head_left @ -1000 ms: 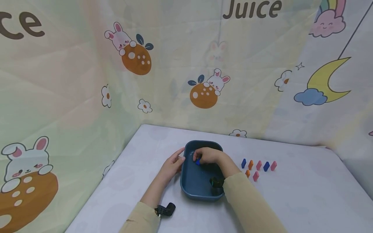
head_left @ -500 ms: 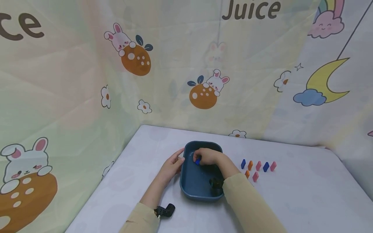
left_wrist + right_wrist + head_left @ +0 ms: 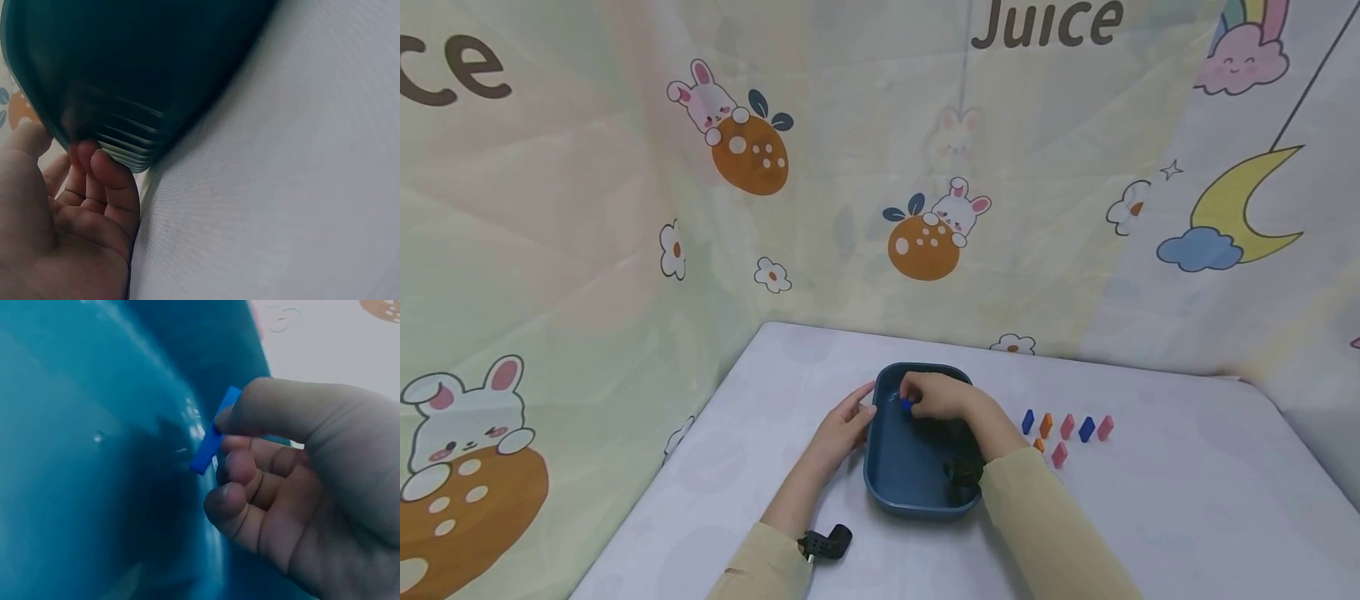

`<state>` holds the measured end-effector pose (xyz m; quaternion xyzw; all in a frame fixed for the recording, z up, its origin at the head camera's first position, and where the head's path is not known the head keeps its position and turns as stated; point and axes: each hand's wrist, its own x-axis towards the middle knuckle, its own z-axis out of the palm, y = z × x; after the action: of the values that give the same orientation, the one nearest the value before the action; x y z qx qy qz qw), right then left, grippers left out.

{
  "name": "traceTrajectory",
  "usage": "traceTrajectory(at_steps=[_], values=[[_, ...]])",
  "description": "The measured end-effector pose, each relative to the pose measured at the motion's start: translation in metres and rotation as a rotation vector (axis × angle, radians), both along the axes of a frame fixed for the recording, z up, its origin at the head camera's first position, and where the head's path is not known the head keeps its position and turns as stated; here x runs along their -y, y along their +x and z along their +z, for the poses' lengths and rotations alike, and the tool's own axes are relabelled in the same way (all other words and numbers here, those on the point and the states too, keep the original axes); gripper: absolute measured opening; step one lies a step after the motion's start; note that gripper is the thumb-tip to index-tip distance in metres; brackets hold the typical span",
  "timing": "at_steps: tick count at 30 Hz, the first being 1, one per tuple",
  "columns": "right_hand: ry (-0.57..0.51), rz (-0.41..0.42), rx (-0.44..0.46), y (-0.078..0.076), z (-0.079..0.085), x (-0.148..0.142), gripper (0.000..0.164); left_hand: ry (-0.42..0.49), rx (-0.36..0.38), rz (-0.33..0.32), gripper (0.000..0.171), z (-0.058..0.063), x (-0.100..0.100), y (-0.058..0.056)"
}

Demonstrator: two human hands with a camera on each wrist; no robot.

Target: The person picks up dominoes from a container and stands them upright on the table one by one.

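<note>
My left hand [image 3: 841,429] holds the left side of a dark blue plastic tray [image 3: 898,479], its thumb at the rim. In the left wrist view, its curled fingers [image 3: 115,172] rest against the tray's outer wall. Inside the tray, toward its far end, my right hand [image 3: 936,396] pinches a small, slim blue block [image 3: 210,449] between thumb and fingers. The right wrist view shows this block slanted, close over the tray's glossy floor, while the other fingers curl below the thumb.
Right of the tray, small blocks stand in two rows on the white-covered table: a blue block [image 3: 1027,422], an orange block [image 3: 1046,425], a pink block [image 3: 1060,455] and several more. A patterned cloth wall [image 3: 850,167] rises behind the table.
My right hand has shifted slightly up and toward the tray's far end with the blue block. The left hand and the tray have stayed in place.
</note>
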<state>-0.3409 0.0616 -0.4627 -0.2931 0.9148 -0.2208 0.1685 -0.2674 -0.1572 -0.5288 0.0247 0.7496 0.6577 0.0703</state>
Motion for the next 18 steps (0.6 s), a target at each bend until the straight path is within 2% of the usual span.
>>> traceTrajectory(at_steps=[7, 13, 18], values=[[-0.118, -0.025, -0.01, 0.003, 0.014, -0.017, 0.024, -0.008, -0.008, 0.008, 0.049, -0.001, -0.001, 0.0], [-0.224, -0.009, -0.049, 0.011, 0.03, -0.04, 0.029, -0.021, -0.023, 0.018, 0.051, 0.0, -0.001, 0.001], [-0.263, -0.077, -0.055, 0.021, 0.04, -0.066, 0.031, -0.017, -0.031, 0.009, 0.052, 0.001, -0.002, 0.002]])
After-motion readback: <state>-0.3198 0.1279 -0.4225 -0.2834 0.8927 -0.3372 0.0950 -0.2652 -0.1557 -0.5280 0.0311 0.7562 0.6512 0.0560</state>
